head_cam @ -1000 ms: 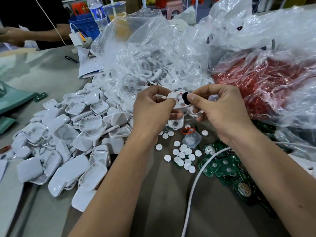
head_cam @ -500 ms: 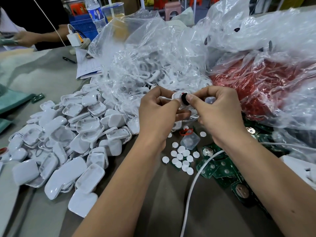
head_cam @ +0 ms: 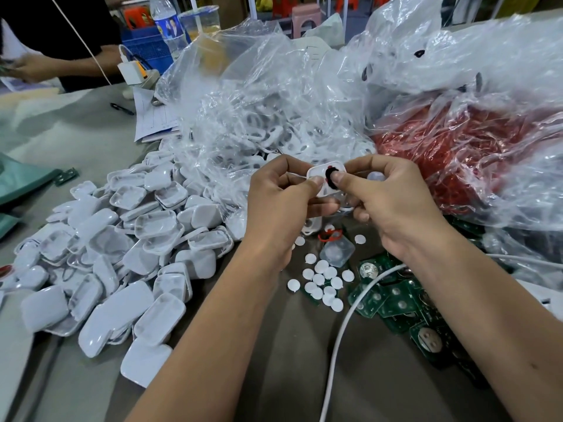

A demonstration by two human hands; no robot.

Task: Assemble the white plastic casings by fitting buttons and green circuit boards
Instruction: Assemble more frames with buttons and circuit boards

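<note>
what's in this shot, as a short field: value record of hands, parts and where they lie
left hand: left hand grips small white plastic casing from the left
right hand: right hand presses a thumb on small black round part in the casing
casing pile: heap of white plastic casings, left of the hands
buttons: loose white round buttons, below the hands
boards: green circuit boards, right of the buttons
bags: clear plastic bags behind the hands

No text can be read. At eleven o'clock, a bottle [head_cam: 166,25] carries a blue label too blurred to make out, and a paper sheet [head_cam: 155,117] shows only faint lines.
</note>
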